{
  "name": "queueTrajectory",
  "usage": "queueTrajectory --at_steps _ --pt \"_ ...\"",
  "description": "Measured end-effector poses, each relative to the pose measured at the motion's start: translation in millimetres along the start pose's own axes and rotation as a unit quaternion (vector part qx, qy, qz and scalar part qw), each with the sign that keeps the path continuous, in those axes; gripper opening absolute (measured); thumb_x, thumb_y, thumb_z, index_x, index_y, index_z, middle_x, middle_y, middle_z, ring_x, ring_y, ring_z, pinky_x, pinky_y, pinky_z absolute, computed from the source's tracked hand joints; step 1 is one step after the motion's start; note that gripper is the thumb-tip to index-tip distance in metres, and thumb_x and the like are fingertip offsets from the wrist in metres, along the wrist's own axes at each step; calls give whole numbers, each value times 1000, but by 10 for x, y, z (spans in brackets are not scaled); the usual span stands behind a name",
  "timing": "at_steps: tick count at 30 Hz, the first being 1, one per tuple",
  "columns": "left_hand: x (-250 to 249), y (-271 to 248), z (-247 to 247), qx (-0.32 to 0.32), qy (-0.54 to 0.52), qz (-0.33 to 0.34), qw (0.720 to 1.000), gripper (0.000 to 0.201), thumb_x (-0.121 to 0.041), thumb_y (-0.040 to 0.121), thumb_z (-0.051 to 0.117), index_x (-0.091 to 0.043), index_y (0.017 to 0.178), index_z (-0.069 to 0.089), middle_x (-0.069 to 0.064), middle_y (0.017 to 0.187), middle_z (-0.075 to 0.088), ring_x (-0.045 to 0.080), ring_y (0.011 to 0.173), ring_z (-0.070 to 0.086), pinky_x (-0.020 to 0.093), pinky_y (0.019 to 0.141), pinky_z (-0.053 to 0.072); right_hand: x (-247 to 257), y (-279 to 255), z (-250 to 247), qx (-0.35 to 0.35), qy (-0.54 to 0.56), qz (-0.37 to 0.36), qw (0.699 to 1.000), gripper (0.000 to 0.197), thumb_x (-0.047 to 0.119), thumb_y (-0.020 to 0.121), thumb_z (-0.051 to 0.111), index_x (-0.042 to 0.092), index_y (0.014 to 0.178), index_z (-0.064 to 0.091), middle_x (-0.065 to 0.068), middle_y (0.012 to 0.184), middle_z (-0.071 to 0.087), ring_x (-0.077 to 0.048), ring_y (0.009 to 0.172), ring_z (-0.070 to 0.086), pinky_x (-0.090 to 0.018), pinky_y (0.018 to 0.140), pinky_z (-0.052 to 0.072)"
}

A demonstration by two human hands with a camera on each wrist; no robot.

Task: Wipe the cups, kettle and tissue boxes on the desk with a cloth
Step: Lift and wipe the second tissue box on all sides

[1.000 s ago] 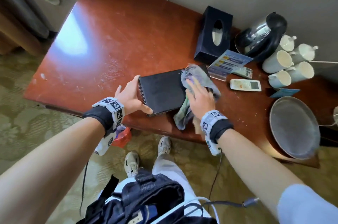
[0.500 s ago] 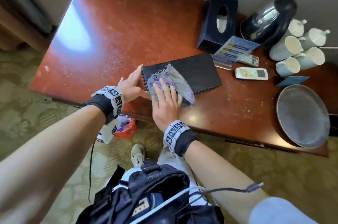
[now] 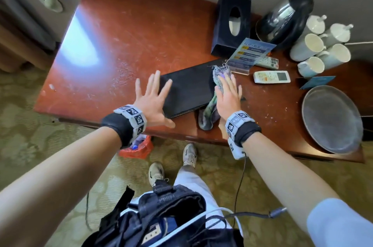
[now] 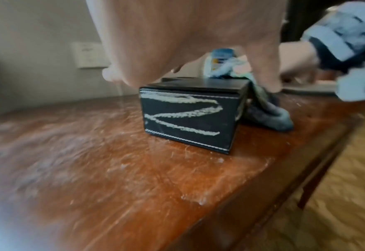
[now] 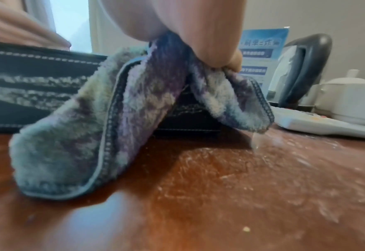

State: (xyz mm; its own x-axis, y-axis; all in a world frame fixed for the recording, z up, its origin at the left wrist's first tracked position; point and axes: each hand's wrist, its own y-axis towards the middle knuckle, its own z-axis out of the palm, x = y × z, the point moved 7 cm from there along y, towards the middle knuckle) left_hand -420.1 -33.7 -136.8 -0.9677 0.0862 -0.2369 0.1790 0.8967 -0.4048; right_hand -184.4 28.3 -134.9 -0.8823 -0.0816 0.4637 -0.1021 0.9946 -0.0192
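A flat black tissue box [image 3: 187, 89] lies near the desk's front edge; white dust streaks show on its end face [image 4: 188, 118]. My left hand [image 3: 154, 93] is spread open over the box's left end, thumb by the near corner. My right hand [image 3: 228, 91] lies flat on a grey-purple cloth [image 3: 207, 113], pressing it against the box's right end; the cloth [image 5: 104, 135] drapes down to the desk. A second black tissue box [image 3: 232, 25] stands upright behind. The kettle [image 3: 284, 17] and several white cups [image 3: 310, 45] stand at the back right.
A blue sign card [image 3: 250, 51] and two remotes [image 3: 271, 76] lie just beyond my right hand. A round metal tray [image 3: 331, 119] sits at the right front. The brown desk [image 3: 121, 35] is dusty, with open surface to the left. A wall runs behind.
My right hand slid the cloth from the box's left part to its right end. My left hand left its hold on the left edge and spread its fingers.
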Motion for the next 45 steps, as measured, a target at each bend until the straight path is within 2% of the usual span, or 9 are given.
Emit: queueTrajectory --at_steps 6,12,17,22,25,30,35,40,45 --pt "-132 68 -139 -44 106 26 993 124 -56 60 80 -22 156 10 24 154 8 41 144 8 54 113 17 -8 -6 -460 -80 106 19 991 39 15 103 41 6 139 50 -9 146 49 -27 136 43 -46 117 26" --pt "66 166 -390 70 -24 7 997 117 -53 62 85 -33 157 20 13 138 34 30 130 29 41 107 36 142 13 -1019 -172 104 -44 979 38 11 102 45 -1 137 51 -14 141 52 -26 132 46 -3 105 18" --pt "271 120 -389 149 -298 -34 942 102 -27 51 83 -31 146 47 -2 140 49 19 123 43 32 96 36 355 46 -965 -156 77 -114 978 38 13 101 47 3 137 53 -11 139 55 -24 131 48 -17 112 25" --pt "510 87 -634 15 -462 -82 883 64 -23 71 66 -21 134 55 12 133 60 21 107 55 30 87 45 370 274 -699 -78 63 -90 991 40 16 103 45 9 142 49 -6 150 45 -23 141 38 -23 117 20" --pt "579 19 -672 -35 -454 -80 886 73 -35 70 71 -25 137 44 4 127 59 20 111 56 36 102 43 382 380 -403 -6 40 -61 997 43 20 105 40 17 148 42 1 160 28 -23 150 20 -34 122 13" --pt "527 -50 -587 -65 -360 -75 928 92 -29 73 87 -21 148 34 4 135 56 23 119 56 42 100 49 439 368 -330 -31 59 -40 997 42 19 105 40 15 147 43 -2 160 28 -26 151 14 -40 124 9" --pt "526 -70 -610 -80 -357 -77 928 89 -26 71 88 -22 146 40 5 132 60 26 101 63 43 94 53 573 467 -632 -63 113 -9 992 43 21 106 38 9 147 42 -5 154 40 -23 146 30 -31 119 20" --pt "471 -147 -574 -63 -343 -60 935 88 -24 71 88 -23 145 42 3 133 60 22 118 57 27 99 40 837 760 -1281 -115 110 -30 987 39 23 104 43 3 136 54 -16 135 59 -32 127 52 -33 106 35" --pt "431 -174 -581 -56 -337 -45 939 85 -26 71 88 -25 143 44 1 131 61 21 118 57 26 99 40 839 743 -816 76 -8 -148 986 40 25 103 46 15 141 51 -7 146 51 -27 135 45 -31 113 28"
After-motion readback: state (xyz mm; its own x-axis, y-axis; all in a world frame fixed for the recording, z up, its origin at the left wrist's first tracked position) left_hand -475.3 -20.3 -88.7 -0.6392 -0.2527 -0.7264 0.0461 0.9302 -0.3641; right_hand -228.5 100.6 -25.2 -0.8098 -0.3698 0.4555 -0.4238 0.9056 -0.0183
